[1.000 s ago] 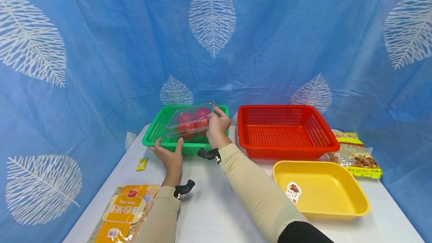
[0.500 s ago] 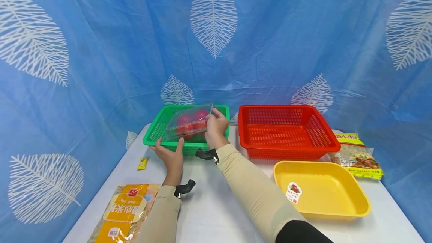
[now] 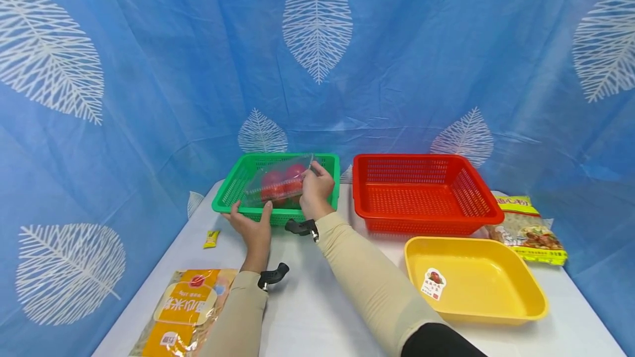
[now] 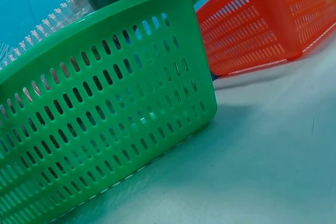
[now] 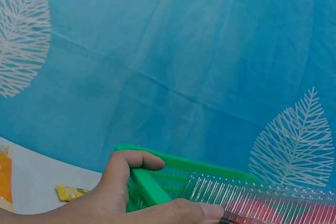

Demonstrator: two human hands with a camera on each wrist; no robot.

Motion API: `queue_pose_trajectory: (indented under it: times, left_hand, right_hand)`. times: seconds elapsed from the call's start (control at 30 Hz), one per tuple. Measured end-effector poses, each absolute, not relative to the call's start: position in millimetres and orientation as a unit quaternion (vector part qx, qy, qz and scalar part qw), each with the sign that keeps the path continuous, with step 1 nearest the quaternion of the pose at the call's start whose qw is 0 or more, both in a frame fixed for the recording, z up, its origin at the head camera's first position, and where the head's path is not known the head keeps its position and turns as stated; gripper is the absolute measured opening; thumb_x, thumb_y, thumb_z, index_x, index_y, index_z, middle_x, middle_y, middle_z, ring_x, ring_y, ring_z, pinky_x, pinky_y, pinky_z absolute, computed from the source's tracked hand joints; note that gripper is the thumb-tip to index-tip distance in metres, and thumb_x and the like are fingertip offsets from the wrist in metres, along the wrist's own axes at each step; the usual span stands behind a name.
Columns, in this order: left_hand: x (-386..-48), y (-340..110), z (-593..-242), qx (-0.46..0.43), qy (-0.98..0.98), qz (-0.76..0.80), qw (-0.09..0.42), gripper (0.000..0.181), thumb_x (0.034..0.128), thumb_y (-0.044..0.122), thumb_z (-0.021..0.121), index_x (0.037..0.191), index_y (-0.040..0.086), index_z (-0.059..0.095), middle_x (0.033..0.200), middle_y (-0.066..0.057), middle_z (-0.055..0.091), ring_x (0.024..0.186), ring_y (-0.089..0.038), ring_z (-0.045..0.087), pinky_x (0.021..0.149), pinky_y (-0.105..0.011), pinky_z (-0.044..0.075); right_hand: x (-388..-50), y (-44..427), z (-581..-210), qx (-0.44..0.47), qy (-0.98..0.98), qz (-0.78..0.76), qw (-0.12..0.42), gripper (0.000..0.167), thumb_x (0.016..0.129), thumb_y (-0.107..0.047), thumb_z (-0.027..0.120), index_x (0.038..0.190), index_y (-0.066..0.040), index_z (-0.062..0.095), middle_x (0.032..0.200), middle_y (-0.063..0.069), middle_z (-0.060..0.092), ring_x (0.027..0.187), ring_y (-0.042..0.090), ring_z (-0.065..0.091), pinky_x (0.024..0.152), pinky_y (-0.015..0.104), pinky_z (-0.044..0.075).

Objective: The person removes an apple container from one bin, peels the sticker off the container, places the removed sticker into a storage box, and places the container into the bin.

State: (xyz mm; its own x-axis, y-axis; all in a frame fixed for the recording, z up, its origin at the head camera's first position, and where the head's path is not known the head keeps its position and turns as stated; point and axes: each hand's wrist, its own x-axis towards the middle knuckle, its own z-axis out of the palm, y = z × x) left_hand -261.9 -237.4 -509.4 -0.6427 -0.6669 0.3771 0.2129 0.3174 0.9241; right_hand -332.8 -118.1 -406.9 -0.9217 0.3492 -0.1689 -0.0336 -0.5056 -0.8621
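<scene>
A clear plastic box [image 3: 255, 185] with red round fruits [image 3: 273, 179] inside sits tilted in the green basket [image 3: 229, 197], its right end higher. My right hand [image 3: 316, 187] grips the box by that raised right end. At the basket's front rim, my left hand [image 3: 254, 231] holds on, its index finger [image 5: 137, 158] hooked over the rim and its thumb [image 5: 199, 211] close to the box. In the left wrist view the slotted basket wall [image 4: 105, 93] hides most of the box. The palm side of the right hand is hidden.
Right of the green basket stands a red basket [image 3: 426, 219], with a yellow tray [image 3: 476, 285] in front. A yellow-labelled food bag [image 3: 533, 236] lies at far right. An orange-labelled bag [image 3: 181, 313] and small yellow packet [image 3: 211, 238] lie at left. A blue curtain [image 3: 397, 70] hangs behind.
The right hand has lowered the raised end of the clear plastic box slightly, deeper into the green basket. The left hand keeps its place on the rim.
</scene>
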Motion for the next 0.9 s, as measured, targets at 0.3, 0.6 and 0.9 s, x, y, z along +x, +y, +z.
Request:
queue_pose_trajectory:
  times: [0.3, 0.6, 0.9]
  left_hand:
    - [-262.5, -238.6, -508.6, 0.163, -0.713, -0.562, 0.386, 0.084, 0.0945, 0.04, 0.081, 0.153, 0.01, 0.029, 0.171, -0.017, -0.022, 0.157, -0.03, -0.014, 0.124, -0.055, 0.011]
    - [-264.3, -239.2, -511.6, 0.167, -0.711, -0.563, 0.386, 0.086, 0.0933, 0.043, 0.081, 0.154, 0.011, 0.03, 0.171, -0.017, -0.022, 0.157, -0.029, -0.013, 0.124, -0.056, 0.01]
    - [-264.2, -239.5, -510.4, 0.16, -0.713, -0.559, 0.392, 0.084, 0.0943, 0.04, 0.081, 0.153, 0.009, 0.029, 0.17, -0.019, -0.022, 0.157, -0.032, -0.014, 0.123, -0.058, 0.009]
  right_hand:
    - [-335.8, -120.5, -407.9, -0.172, -0.48, 0.853, 0.11, 0.051, 0.089, 0.01, 0.065, 0.136, -0.008, 0.072, 0.137, 0.009, 0.061, 0.045, 0.01, 0.033, 0.046, 0.023, 0.031]
    - [-340.3, -124.0, -411.0, -0.168, -0.473, 0.857, 0.116, 0.052, 0.087, 0.012, 0.064, 0.135, -0.007, 0.073, 0.129, 0.009, 0.065, 0.046, 0.009, 0.034, 0.045, 0.023, 0.03]
    - [-341.3, -126.5, -422.3, -0.163, -0.486, 0.853, 0.098, 0.055, 0.087, 0.01, 0.063, 0.139, -0.007, 0.069, 0.136, 0.01, 0.06, 0.047, 0.01, 0.033, 0.046, 0.024, 0.03]
